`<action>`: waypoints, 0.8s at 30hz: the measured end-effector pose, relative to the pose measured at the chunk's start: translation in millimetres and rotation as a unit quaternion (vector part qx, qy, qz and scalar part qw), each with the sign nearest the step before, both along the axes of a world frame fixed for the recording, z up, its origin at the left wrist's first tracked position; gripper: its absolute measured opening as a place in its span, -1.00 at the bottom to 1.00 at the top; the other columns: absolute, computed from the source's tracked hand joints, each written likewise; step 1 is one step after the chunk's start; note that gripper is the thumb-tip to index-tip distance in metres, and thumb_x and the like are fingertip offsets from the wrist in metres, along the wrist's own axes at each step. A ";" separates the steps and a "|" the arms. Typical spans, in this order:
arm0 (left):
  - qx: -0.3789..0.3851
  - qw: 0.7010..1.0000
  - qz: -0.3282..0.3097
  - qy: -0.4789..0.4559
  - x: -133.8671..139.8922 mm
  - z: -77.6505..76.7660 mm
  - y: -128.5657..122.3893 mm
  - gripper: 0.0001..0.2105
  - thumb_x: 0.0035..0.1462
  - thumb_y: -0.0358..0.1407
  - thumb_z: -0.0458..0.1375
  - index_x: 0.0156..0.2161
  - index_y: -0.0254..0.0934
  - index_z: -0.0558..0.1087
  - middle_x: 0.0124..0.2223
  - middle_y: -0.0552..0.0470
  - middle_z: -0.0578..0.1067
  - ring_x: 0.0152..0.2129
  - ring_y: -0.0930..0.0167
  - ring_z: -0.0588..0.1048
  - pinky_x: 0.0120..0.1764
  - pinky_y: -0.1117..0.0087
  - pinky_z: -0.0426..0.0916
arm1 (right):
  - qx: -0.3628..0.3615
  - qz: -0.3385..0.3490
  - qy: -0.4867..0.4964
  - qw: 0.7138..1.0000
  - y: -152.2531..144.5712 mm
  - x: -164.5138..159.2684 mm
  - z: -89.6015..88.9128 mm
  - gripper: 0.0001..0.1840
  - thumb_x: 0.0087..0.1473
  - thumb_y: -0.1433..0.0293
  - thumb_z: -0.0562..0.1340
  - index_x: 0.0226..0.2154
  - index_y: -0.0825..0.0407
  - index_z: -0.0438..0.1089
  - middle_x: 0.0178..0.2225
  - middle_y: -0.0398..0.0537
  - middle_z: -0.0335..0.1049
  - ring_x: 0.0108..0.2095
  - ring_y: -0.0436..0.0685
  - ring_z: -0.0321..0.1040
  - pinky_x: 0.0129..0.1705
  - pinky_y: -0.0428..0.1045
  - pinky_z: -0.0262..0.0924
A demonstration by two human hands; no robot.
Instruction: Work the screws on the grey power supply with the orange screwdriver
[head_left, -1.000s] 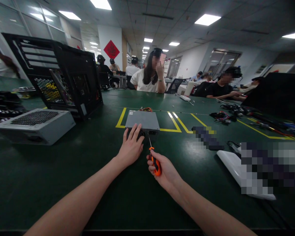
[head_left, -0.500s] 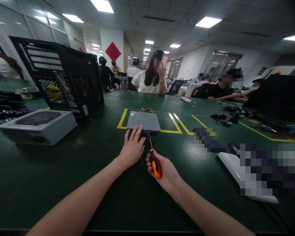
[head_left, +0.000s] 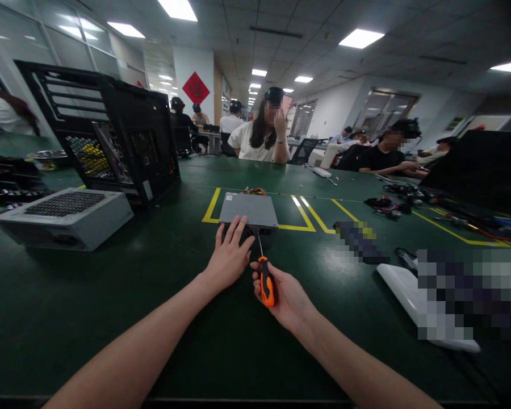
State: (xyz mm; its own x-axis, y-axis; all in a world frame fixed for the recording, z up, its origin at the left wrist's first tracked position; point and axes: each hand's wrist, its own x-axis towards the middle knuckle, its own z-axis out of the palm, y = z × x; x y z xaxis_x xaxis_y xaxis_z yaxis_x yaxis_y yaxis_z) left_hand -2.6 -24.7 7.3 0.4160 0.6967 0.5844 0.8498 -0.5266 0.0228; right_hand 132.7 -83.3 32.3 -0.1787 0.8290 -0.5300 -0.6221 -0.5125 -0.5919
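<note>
A grey computer power supply [head_left: 251, 208] lies on the green table in front of me, a bundle of coloured wires behind it. My left hand [head_left: 230, 255] rests on its near side with fingers spread, the fingertips reaching the top edge. Those fingers partly cover a black fan [head_left: 246, 234]. An orange and black screwdriver [head_left: 267, 281] is in my closed right hand [head_left: 287, 289]. Its thin shaft points away from me to the near face of the power supply, beside a black socket. Whether the tip sits in a screw is too small to tell.
At left, a second, larger power supply [head_left: 68, 218] lies before an upright black computer case [head_left: 119, 136]. Yellow tape [head_left: 298, 228] marks the table. Cables [head_left: 385, 207] and a white device, partly blurred [head_left: 402, 289], lie at right. A person [head_left: 259, 133] sits opposite.
The screwdriver's handle has shifted slightly left and turned a little in my right hand. My left hand stays on the power supply, almost unmoved.
</note>
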 end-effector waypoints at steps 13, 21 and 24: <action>0.001 1.000 0.004 0.001 0.4 -0.5 0.3 -0.65 0.06 -0.36 0.04 0.01 -0.21 0.31 0.27 -0.13 -0.04 0.21 0.17 -0.13 0.15 -0.01 -0.16 | -0.004 0.010 -0.001 1.000 0.9 0.2 0.0 -0.71 0.16 0.36 -0.01 -0.38 0.19 0.34 -0.54 -0.03 0.30 -0.59 -0.09 0.23 -0.60 -0.20 0.21; 0.002 1.000 0.005 0.002 -0.1 -1.0 0.7 -0.64 0.07 -0.36 0.03 0.02 -0.20 0.30 0.27 -0.12 -0.05 0.21 0.18 -0.15 0.15 -0.01 -0.17 | 0.015 -0.007 -0.004 1.000 -0.1 -0.4 -2.4 -0.91 0.05 0.45 0.14 -0.41 0.16 0.30 -0.51 -0.08 0.29 -0.59 -0.12 0.21 -0.62 -0.24 0.15; 0.001 1.000 0.004 0.001 0.1 -1.0 0.6 -0.63 0.07 -0.37 0.03 0.02 -0.20 0.30 0.27 -0.13 -0.06 0.21 0.18 -0.16 0.15 -0.02 -0.17 | 0.001 0.013 -0.005 1.000 -0.3 -0.3 -2.3 -0.75 0.14 0.38 0.01 -0.36 0.18 0.33 -0.51 -0.04 0.30 -0.57 -0.08 0.24 -0.56 -0.18 0.24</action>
State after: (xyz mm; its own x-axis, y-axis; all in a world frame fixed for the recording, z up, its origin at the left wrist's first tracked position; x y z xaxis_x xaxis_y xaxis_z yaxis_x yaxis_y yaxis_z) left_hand -2.5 -24.1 6.2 0.4105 0.6994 0.5851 0.8546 -0.5189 0.0208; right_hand 132.3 -83.6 30.0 -0.1949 0.8248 -0.5307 -0.6025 -0.5277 -0.5988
